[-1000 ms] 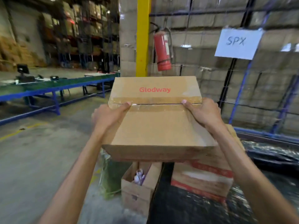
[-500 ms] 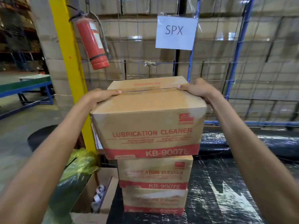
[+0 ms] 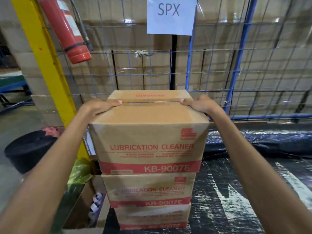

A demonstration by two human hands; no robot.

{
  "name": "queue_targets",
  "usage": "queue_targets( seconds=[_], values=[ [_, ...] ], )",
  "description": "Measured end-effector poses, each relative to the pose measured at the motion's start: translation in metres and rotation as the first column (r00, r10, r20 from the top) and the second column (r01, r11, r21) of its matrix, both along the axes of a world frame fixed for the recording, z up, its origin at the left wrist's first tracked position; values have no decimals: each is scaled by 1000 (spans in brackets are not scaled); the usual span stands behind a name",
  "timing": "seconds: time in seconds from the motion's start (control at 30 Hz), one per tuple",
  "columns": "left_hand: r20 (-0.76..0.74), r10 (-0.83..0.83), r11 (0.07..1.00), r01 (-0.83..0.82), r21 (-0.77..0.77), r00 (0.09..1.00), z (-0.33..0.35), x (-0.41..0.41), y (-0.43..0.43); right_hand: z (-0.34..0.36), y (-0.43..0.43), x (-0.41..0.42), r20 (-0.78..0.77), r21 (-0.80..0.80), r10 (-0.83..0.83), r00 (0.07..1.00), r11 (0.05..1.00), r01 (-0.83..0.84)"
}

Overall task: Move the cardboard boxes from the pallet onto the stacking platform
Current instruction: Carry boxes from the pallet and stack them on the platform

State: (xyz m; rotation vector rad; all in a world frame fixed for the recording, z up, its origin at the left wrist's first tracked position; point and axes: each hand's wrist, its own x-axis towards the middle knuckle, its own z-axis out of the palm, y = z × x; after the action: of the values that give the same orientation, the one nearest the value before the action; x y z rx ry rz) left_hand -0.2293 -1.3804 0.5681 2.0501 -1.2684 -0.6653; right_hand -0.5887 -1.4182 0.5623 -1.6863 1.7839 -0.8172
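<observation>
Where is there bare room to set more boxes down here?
The black plastic sheet, between the box stack and the wire fence, lies bare. Left of the stack is crowded: an open carton and yellow post.

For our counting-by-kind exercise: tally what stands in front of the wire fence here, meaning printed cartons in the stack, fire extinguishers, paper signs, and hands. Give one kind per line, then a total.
Printed cartons in the stack: 3 (top carton, middle carton, bottom carton)
Fire extinguisher: 1
Paper sign: 1
Hands: 2 (left hand, right hand), both on the top carton
Total: 7
</observation>
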Motion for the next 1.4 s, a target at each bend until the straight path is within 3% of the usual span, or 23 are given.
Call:
queue_targets(
  seconds=[0.1, 0.17, 0.3, 0.43, 0.53, 0.63, 0.73, 0.9, 1.07, 1.13, 1.27, 1.4],
  values=[
    [35, 13, 1000, -13, 9, 999, 2, -4, 9, 4, 4, 1, -36, 22, 9, 999, 1000, -8],
    [8, 0, 1000, 0, -4, 1000, 4, -5, 17, 8, 13, 6, -147, 0, -24, 989, 1000, 24],
    [-264, -74, 994, 51, -92, 962, -10, 8, 62, 20, 52, 44, -472, -220, -161, 867, 974, 61],
    [-378, -11, 947, -111, -300, 926, -60, 49, 151, -9, 121, 140, -456, -449, -21, 890, 869, -210],
    [-256, 164, 883, -258, -392, 953, -111, 96, 241, -42, 204, 237, -433, -541, 234, 870, 705, -458],
    [-49, 402, 849, -392, -353, 914, -163, 146, 349, -86, 284, 335, -433, -456, 527, 732, 573, -681],
    [71, 641, 749, -602, -278, 764, -212, 207, 485, -147, 378, 440, -453, -337, 720, 526, 408, -848],
    [79, 846, 532, -841, -97, 527, -289, 273, 696, -241, 525, 565, -419, -67, 884, 209, 199, -978],
    [126, 922, 354, -928, 115, 367, -383, 296, 861, -362, 657, 644, -300, 251, 953, -40, 38, -967],
    [120, 939, 296, -935, 193, 322, -431, 298, 909, -409, 692, 658, -227, 377, 970, -83, 8, -926],
    [96, 952, 234, -891, 388, 291, -541, 302, 983, -522, 744, 680, -141, 537, 989, -40, 42, -843],
    [27, 978, 169, -867, 469, 205, -650, 327, 1025, -627, 768, 698, -85, 663, 988, 130, 153, -732]
  ],
)
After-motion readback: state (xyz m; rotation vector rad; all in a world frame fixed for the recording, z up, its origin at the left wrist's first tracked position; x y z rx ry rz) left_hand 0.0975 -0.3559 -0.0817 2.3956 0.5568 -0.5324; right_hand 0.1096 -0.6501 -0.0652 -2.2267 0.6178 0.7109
